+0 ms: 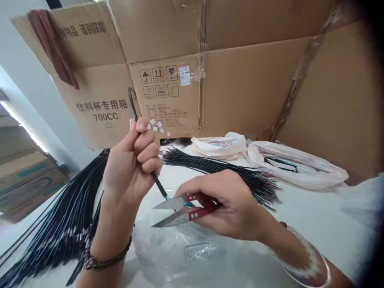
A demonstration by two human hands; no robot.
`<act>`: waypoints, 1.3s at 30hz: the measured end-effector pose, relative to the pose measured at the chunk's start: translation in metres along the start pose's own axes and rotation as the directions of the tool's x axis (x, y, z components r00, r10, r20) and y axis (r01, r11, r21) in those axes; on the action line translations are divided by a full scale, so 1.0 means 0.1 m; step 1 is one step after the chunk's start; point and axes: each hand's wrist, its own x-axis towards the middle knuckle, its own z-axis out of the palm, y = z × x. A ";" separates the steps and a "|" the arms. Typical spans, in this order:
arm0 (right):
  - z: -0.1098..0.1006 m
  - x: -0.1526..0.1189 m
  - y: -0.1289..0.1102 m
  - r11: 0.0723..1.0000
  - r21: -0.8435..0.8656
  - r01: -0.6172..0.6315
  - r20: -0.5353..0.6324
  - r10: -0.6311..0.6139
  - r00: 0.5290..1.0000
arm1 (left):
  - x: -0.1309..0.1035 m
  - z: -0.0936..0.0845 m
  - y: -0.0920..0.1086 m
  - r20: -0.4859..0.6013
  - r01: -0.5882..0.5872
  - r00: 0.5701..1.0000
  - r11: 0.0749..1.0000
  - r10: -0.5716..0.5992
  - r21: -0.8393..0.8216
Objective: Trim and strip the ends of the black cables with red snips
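Observation:
My left hand (133, 164) is closed in a fist round a black cable (159, 185). The cable's bent upper end curls above my thumb, and its lower end points down to the right, showing thin blue-green wires. In my right hand (228, 204) are small thread snips (177, 212) with red handles and grey blades. The blades are apart and point left, touching or just beside the bared wire end; I cannot tell which. Below both hands lies a clear plastic bag (192, 256) with printed lettering.
A large bundle of black cables (72, 212) hangs over the left side, and another cable bundle (216, 168) lies behind my right hand. White plastic bags (300, 164) rest at the back right. Cardboard boxes (246, 92) form a wall behind the white table (312, 204).

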 end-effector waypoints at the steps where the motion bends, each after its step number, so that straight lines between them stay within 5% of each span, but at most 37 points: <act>1: -0.02 0.00 0.01 1.000 -0.006 0.017 0.022 -0.017 1.000 | 0.00 0.00 0.00 -0.005 0.013 1.000 1.000 -0.013 -0.012; 7: -0.04 0.00 0.04 0.994 0.110 0.028 0.067 -0.036 0.997 | 0.01 0.02 -0.05 -0.038 0.089 0.995 0.992 -0.092 -0.090; 10: 0.05 0.03 0.04 0.951 0.305 -0.041 0.012 0.039 0.999 | 0.02 0.01 -0.07 -0.069 0.027 0.997 0.994 -0.035 -0.104; 13: 0.20 0.04 0.02 0.815 0.552 -0.173 -0.058 0.244 0.968 | 0.01 0.00 -0.06 -0.106 -0.143 0.986 0.983 0.131 -0.113; 17: 0.35 0.03 -0.02 0.622 0.706 -0.337 -0.032 0.504 0.863 | -0.03 -0.02 -0.02 -0.087 -0.267 0.962 0.959 0.259 -0.094; 27: 0.40 0.07 -0.13 0.352 0.852 -0.388 0.091 0.631 0.771 | -0.14 0.04 0.05 0.023 -0.450 0.893 0.890 0.450 0.068; 34: 0.40 0.07 -0.18 0.392 0.814 -0.428 0.053 0.684 0.728 | -0.13 0.03 0.03 0.025 -0.453 0.892 0.889 0.452 0.068; 39: 0.37 0.08 -0.15 0.379 0.830 -0.409 0.082 0.643 0.762 | -0.15 0.02 0.02 0.068 -0.404 0.912 0.915 0.404 -0.021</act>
